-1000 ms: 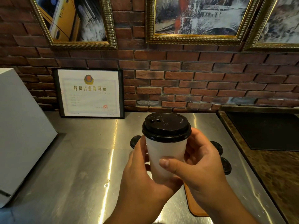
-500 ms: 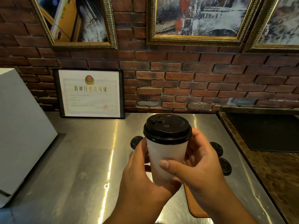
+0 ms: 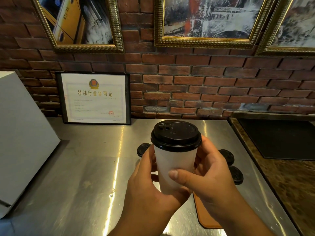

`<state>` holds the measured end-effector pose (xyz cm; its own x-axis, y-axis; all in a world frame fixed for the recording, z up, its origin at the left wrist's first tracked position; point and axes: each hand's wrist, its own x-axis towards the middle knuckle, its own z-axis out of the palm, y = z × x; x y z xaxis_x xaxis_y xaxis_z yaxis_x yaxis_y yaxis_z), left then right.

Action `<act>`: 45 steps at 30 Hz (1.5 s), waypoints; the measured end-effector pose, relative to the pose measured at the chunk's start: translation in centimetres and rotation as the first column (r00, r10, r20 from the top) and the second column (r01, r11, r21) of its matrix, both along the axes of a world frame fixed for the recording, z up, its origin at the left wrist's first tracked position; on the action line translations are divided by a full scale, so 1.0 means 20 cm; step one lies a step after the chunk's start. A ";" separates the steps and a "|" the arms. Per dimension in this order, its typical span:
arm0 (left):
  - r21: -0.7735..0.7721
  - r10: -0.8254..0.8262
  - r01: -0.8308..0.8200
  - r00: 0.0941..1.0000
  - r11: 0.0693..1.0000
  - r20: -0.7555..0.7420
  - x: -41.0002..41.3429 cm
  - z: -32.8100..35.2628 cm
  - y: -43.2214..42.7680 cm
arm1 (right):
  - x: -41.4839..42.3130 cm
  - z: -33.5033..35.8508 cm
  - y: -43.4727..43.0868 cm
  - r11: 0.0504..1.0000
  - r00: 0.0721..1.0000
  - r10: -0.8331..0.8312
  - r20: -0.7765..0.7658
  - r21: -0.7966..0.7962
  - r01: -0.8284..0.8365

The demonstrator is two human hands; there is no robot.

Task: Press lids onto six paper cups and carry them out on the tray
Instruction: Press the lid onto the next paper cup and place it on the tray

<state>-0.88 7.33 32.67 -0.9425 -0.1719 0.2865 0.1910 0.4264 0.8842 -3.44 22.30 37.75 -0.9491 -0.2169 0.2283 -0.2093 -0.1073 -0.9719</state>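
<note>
Both hands are wrapped around one white paper cup (image 3: 175, 169), holding it upright in the air above the steel counter (image 3: 81, 167). The left hand (image 3: 150, 189) cradles the cup's lower left side and base; the right hand (image 3: 209, 176) closes on its right side, thumb lying across the front wall. A black lid (image 3: 176, 135) sits on the cup's rim, clear above both grips. Behind the cup, other black lids (image 3: 236, 174) peek out to either side, and an orange-brown tray (image 3: 204, 213) edge shows below the right wrist.
</note>
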 end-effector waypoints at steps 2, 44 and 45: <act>0.000 -0.036 0.036 0.999 0.999 -0.006 0.00 0.00 0.00 | -0.01 0.00 0.01 1.000 1.000 -0.011 -0.004 -0.006 0.011; 0.225 -0.180 0.164 0.982 0.961 0.056 0.07 -0.01 -0.05 | 0.03 -0.08 0.00 0.996 0.995 -0.057 0.085 -0.058 0.062; 0.241 -0.186 0.166 0.981 0.956 0.060 0.07 -0.01 -0.06 | 0.03 -0.08 -0.01 0.996 0.995 -0.059 0.086 -0.055 0.064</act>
<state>0.49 6.21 32.40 -0.9822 -0.0542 0.1798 0.1681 0.1724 0.9706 -2.81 22.14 36.12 -0.9767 -0.1460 0.1575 -0.1350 -0.1530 -0.9790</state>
